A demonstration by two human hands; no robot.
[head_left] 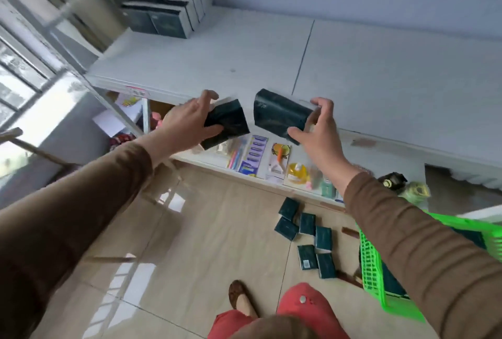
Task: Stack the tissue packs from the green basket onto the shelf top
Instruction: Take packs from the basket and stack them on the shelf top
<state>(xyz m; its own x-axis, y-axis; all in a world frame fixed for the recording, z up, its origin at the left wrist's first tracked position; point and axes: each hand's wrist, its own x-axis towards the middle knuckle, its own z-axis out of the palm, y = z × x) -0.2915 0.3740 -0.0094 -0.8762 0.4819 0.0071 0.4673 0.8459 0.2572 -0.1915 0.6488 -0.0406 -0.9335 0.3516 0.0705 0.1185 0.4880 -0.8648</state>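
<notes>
My left hand [187,121] grips a dark green tissue pack [231,124], and my right hand [315,129] grips another dark green tissue pack [277,114]. Both packs hang side by side over the front edge of the white shelf top [244,53]. At the far left corner of that shelf top stands a stack of tissue packs [168,8] in rows. The green basket [376,265] sits on the floor at the lower right, partly hidden by my right sleeve. Several loose tissue packs [307,238] lie on the tiled floor beside it.
Under the shelf top hang small packaged goods [255,155], with a dark bottle [392,179] to their right. A window with bars [24,61] fills the left side. My feet and red trousers [296,308] show at the bottom, on the tiled floor.
</notes>
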